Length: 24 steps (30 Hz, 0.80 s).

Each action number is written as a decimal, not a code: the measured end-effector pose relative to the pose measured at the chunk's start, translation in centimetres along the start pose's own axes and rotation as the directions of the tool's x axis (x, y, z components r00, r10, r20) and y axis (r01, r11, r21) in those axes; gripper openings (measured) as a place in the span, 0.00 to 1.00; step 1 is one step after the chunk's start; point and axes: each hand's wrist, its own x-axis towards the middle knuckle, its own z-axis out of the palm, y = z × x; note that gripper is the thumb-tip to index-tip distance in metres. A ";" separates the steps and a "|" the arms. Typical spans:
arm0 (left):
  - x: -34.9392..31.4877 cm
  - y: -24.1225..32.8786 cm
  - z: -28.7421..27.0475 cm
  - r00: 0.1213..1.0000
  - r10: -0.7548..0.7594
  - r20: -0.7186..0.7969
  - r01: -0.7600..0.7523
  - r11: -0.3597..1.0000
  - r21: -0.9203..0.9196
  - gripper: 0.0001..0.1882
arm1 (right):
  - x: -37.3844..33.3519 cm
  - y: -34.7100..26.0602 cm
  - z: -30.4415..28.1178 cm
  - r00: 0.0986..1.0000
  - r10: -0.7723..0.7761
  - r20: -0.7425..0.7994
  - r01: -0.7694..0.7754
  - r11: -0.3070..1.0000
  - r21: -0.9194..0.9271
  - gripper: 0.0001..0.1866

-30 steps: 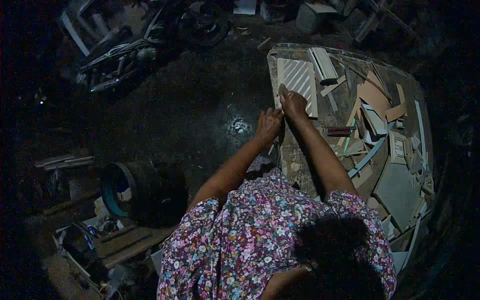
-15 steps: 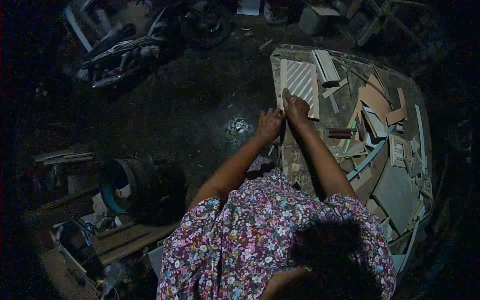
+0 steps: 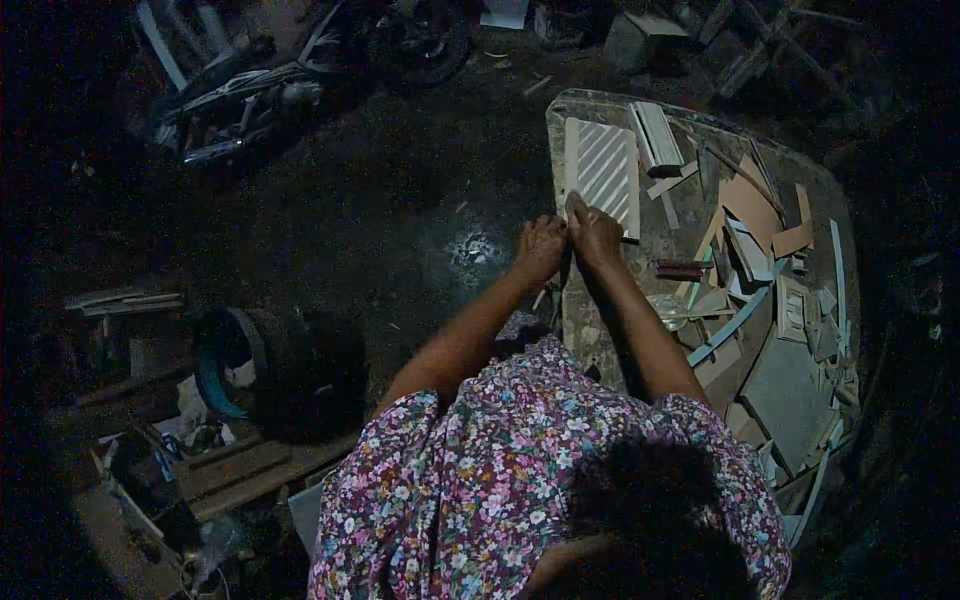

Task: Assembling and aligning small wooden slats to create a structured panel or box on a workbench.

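Observation:
A framed panel [image 3: 603, 165] with pale wooden edges and diagonal white slats lies flat at the far left of a worn worktable [image 3: 585, 335]. My right hand [image 3: 596, 235] is closed over the panel's near left corner, its leading finger or thumb along the left frame strip. Whatever sits beneath those fingers is hidden. Beside it, at the table's left edge, my left hand [image 3: 541, 248] is curled, with its fingertips close to the right hand. I cannot make out what the left fingers hold.
Stacked pale mouldings [image 3: 655, 138] lie right of the panel. A dark reddish block [image 3: 680, 269] sits nearer. Wood offcuts and a large grey board [image 3: 790, 395] crowd the table's right side. A dark drum [image 3: 255, 365] stands at left; a motorcycle [image 3: 250, 105] is far left.
My right hand has slid slightly toward me along the panel's left strip. The left hand stays beside it, and the panel has hardly moved.

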 end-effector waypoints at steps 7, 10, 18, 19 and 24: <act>0.1 0.4 0.0 0.999 0.018 -0.043 -0.020 0.998 -0.056 0.11 | 0.0 0.3 -0.5 0.998 0.022 -0.065 -0.021 0.999 0.026 0.15; -0.1 0.0 -0.2 0.994 0.019 -0.108 -0.029 0.995 -0.099 0.11 | 1.4 -1.0 -1.8 0.966 0.186 0.178 -0.196 0.980 0.037 0.16; -1.2 -2.1 1.7 0.986 0.051 -0.159 -0.061 0.997 -0.054 0.16 | -0.2 -1.7 -1.3 0.963 0.130 0.237 -0.142 0.989 0.035 0.16; -1.3 -2.0 2.1 0.991 -0.030 -0.128 0.016 0.994 -0.110 0.12 | 0.2 -1.7 -1.4 0.962 0.136 0.235 -0.147 0.989 0.031 0.16; -0.2 1.0 -2.8 0.996 -0.016 0.087 0.019 0.999 -0.044 0.11 | -0.4 0.2 -0.1 0.986 0.112 0.124 -0.116 0.993 0.026 0.21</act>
